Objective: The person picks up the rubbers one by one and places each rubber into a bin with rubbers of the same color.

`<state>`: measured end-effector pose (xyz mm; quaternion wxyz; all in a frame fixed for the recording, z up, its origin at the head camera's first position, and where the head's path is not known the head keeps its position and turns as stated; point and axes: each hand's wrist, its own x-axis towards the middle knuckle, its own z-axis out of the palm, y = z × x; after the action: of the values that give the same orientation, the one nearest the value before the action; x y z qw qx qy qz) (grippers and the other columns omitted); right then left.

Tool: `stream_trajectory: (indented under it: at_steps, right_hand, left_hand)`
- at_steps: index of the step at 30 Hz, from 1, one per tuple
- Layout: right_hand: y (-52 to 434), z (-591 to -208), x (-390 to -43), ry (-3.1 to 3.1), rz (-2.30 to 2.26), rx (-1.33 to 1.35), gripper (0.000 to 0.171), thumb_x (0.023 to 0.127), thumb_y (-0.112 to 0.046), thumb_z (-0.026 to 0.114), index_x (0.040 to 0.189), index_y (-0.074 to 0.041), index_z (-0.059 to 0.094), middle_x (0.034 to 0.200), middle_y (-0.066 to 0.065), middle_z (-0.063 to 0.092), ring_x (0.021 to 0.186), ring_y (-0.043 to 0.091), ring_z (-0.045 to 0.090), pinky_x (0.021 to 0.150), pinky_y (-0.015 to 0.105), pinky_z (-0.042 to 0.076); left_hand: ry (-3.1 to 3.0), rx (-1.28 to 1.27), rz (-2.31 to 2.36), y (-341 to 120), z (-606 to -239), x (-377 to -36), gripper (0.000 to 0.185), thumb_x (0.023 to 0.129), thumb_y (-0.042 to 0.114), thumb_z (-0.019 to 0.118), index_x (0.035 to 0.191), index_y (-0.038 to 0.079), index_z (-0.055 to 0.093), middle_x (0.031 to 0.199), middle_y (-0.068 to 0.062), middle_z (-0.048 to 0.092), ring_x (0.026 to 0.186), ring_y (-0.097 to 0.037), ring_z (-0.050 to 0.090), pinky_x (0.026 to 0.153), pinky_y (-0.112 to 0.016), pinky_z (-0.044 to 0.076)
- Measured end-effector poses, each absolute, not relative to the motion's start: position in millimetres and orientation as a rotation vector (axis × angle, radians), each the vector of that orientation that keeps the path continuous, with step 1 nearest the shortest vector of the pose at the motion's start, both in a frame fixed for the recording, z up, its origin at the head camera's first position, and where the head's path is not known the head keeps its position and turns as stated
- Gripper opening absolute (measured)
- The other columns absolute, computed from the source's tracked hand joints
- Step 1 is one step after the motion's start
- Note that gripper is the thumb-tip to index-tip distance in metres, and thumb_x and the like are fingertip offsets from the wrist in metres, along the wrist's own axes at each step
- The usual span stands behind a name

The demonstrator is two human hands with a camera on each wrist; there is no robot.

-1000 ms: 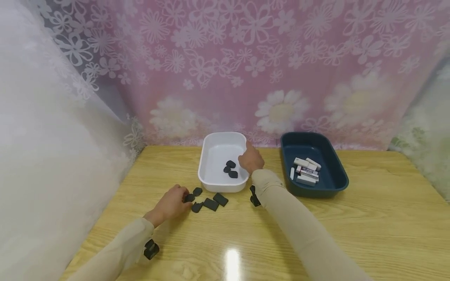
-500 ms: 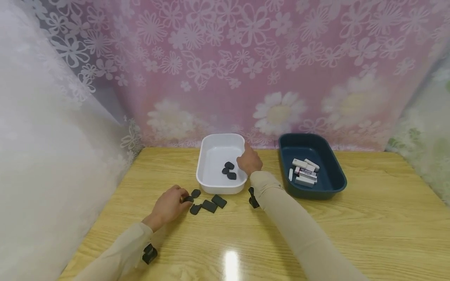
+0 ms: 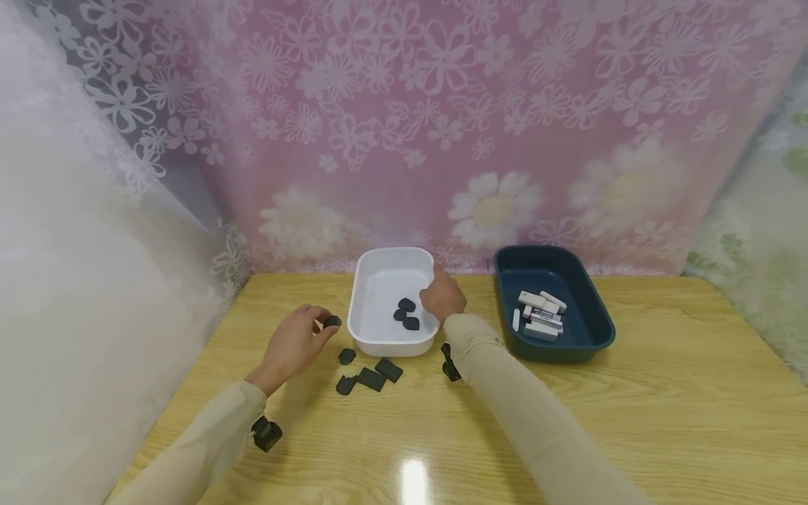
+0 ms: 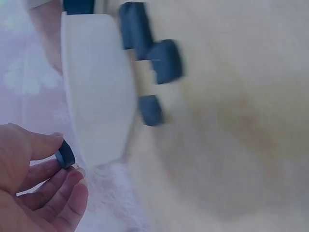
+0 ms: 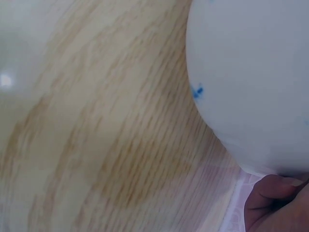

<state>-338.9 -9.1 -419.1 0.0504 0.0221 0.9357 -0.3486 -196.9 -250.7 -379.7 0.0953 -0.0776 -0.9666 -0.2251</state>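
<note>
A small black piece (image 3: 332, 321) is pinched by the left hand (image 3: 292, 345), just left of the white tray (image 3: 369, 344) at centre frame. The tray's right rim is gripped by the right hand (image 3: 444, 297). A loose pinch could drop it short.

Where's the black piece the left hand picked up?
In the head view the black piece is pinched in the left hand, above the table, left of the white tray.
</note>
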Motion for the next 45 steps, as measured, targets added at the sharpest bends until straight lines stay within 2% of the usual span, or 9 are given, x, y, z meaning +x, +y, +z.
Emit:
stream_trajectory:
  at_steps: [10,16,21,29,34,37,45]
  right_hand:
    - [-12.4,-419.6,-334.7,2.852,-1.055,0.072,0.068,0.084,-0.013,0.059,0.146,-0.018,0.034,0.122,0.015,0.060,0.100,0.033,0.060,0.081,0.048,0.048]
    - [-12.9,-419.9,-335.3,2.849,-1.071,0.080,0.066,0.085,-0.014,0.059,0.146,-0.018,0.035,0.121,0.016,0.060,0.099,0.033,0.060,0.081,0.048,0.048]
    - [-10.6,-420.0,-337.1,2.856,-1.087,0.072,0.066,0.084,-0.013,0.059,0.146,-0.018,0.036,0.120,0.016,0.060,0.098,0.033,0.061,0.080,0.049,0.048]
    - [-16.4,-420.2,-330.1,2.865,-1.076,0.053,0.066,0.085,-0.014,0.061,0.146,-0.018,0.036,0.119,0.015,0.062,0.096,0.031,0.062,0.078,0.047,0.050]
    - [-17.8,-418.4,-328.9,2.867,-1.077,0.054,0.067,0.085,-0.014,0.060,0.146,-0.016,0.035,0.118,0.015,0.062,0.094,0.031,0.062,0.078,0.046,0.049]
    - [-16.8,-418.3,-329.9,2.875,-1.063,0.042,0.068,0.085,-0.013,0.059,0.147,-0.016,0.034,0.119,0.016,0.061,0.095,0.031,0.062,0.077,0.047,0.049]
    - [-8.4,-420.6,-335.5,2.888,-1.074,0.044,0.070,0.084,-0.013,0.059,0.148,-0.017,0.032,0.118,0.017,0.062,0.093,0.033,0.063,0.076,0.048,0.049]
  left_hand:
    - [-2.933,-0.320,-0.632,-210.6,-373.6,-243.1,0.025,0.090,0.024,0.068,0.105,0.004,0.067,0.100,-0.008,0.063,0.085,-0.021,0.059,0.072,-0.036,0.049]
    - [-2.999,-0.410,-0.483,-195.9,-384.9,-265.4,0.019,0.089,0.019,0.070,0.100,0.004,0.069,0.092,-0.006,0.062,0.082,-0.020,0.059,0.075,-0.035,0.049]
    - [-3.024,-0.463,-0.353,-186.0,-387.1,-277.2,0.011,0.088,0.016,0.070,0.090,0.006,0.068,0.082,-0.005,0.058,0.075,-0.019,0.055,0.070,-0.034,0.047]
    - [-3.063,-0.514,-0.305,-177.5,-395.8,-282.8,0.016,0.087,0.011,0.071,0.094,0.004,0.059,0.084,-0.008,0.060,0.076,-0.022,0.057,0.069,-0.036,0.047]
    - [-3.151,-0.523,-0.277,-175.3,-398.5,-287.4,0.014,0.086,0.008,0.069,0.080,0.009,0.057,0.077,-0.003,0.059,0.072,-0.019,0.055,0.069,-0.035,0.047]
    - [-3.210,-0.553,-0.245,-175.3,-399.3,-288.5,0.013,0.088,0.009,0.067,0.077,0.010,0.059,0.076,-0.001,0.059,0.071,-0.017,0.055,0.069,-0.034,0.047]
    - [-3.022,-0.722,-0.328,-186.3,-390.7,-281.6,0.005,0.089,0.010,0.063,0.085,0.009,0.064,0.084,-0.004,0.061,0.078,-0.021,0.058,0.073,-0.037,0.047]
